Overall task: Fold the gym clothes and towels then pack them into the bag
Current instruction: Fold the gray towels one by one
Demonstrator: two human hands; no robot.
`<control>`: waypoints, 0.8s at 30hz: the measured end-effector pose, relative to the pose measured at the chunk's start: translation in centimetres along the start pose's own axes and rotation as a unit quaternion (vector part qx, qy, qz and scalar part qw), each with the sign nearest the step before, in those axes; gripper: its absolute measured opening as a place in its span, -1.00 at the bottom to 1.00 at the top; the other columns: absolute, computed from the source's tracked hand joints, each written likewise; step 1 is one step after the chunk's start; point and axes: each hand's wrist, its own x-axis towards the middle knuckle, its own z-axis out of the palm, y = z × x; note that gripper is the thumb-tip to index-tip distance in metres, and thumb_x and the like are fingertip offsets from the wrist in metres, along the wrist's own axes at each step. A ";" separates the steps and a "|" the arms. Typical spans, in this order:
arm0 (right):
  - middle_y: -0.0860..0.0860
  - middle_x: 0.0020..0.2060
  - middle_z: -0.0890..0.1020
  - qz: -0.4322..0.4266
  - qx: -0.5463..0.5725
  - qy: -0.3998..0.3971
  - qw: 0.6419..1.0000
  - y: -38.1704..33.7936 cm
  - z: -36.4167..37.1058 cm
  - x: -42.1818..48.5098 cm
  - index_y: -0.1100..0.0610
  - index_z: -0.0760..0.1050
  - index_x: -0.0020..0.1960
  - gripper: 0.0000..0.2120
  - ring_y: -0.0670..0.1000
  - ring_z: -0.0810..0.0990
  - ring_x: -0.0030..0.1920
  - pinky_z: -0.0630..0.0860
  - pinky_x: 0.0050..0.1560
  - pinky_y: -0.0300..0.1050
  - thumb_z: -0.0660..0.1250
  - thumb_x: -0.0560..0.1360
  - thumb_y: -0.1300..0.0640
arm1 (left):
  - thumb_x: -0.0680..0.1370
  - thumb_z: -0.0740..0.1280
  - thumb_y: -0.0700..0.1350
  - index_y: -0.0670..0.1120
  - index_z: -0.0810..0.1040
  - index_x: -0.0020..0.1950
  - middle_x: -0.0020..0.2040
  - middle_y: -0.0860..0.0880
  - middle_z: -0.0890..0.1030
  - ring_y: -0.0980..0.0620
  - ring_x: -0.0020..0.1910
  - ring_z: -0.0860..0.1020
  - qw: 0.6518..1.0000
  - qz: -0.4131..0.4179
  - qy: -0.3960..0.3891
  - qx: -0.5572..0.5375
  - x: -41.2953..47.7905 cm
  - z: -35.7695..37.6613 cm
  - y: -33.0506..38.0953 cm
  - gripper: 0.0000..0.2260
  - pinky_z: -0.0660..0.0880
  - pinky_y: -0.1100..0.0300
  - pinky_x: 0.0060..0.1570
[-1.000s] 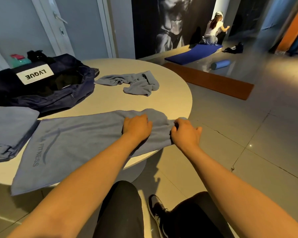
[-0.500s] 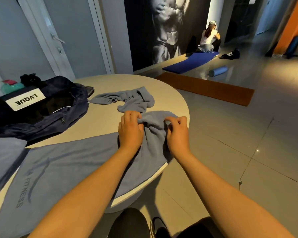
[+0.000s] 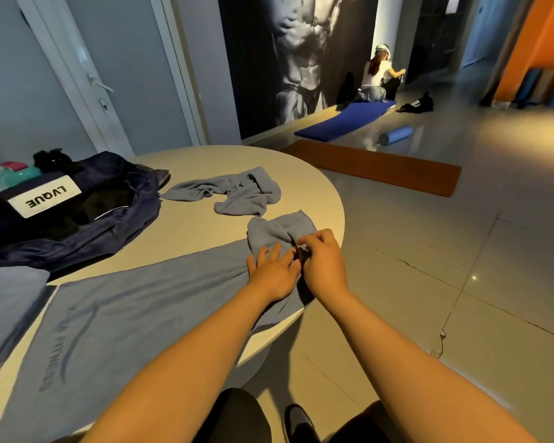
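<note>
The FITNESS towel (image 3: 141, 302) lies stretched across the round desk (image 3: 211, 161), its far end bunched near the desk's right edge. The left grip (image 3: 274, 273) rests on that end, fingers spread and released. The right grip (image 3: 323, 260), touching it, pinches a fold of the same towel. Beyond lies a crumpled towel (image 3: 237, 193). The open navy LVQUE bag (image 3: 77, 219) sits at the left, with a folded towel (image 3: 7, 302) just in front of it.
</note>
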 end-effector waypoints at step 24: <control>0.14 0.38 0.40 -0.079 -0.215 -0.292 0.928 -7.3 6.0 -7.6 0.05 0.35 0.49 -0.58 0.22 0.39 0.36 0.28 0.39 0.09 0.14 0.65 0.05 | 0.60 0.09 -0.35 -0.04 0.57 0.06 0.09 -0.08 0.60 -0.09 0.00 0.54 0.819 -0.158 0.321 -0.448 -11.1 -3.7 -11.8 -0.68 0.45 0.08 -0.05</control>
